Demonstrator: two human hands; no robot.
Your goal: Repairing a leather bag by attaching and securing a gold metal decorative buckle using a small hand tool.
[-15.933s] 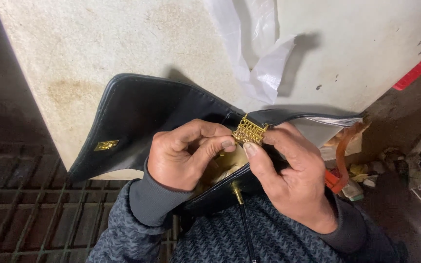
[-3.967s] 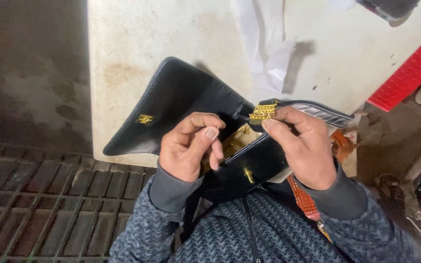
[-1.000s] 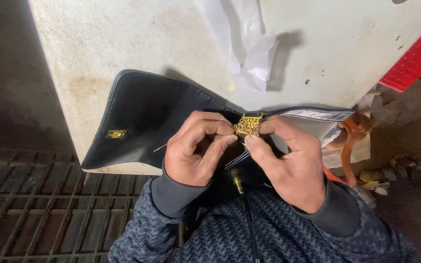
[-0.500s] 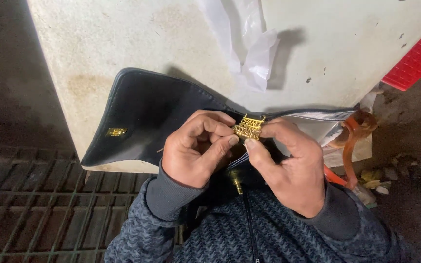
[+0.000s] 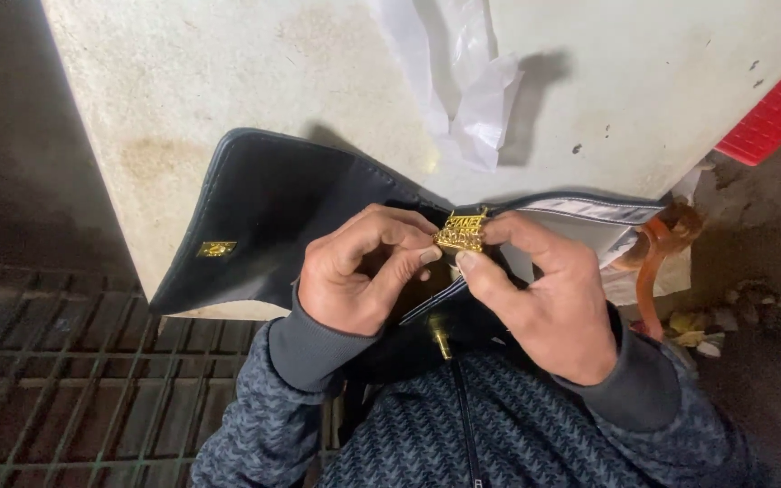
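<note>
We pinch the gold clasp (image 5: 461,232) between both hands, left hand (image 5: 361,271) and right hand (image 5: 544,294), over the black bag (image 5: 282,212); its small gold square label (image 5: 216,248) sits on the flap's left.

I get hard, bright light on the far white tabletop (image 5: 228,99); crumpled plastic (image 5: 463,81) throws a sharp shadow rightward. Left floor grate (image 5: 65,380) and right edge go dim, murky. Centre sharp, slight softness at corners.

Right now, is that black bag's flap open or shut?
Open: the flap lies spread flat on the white table, its small gold plate showing.
</note>
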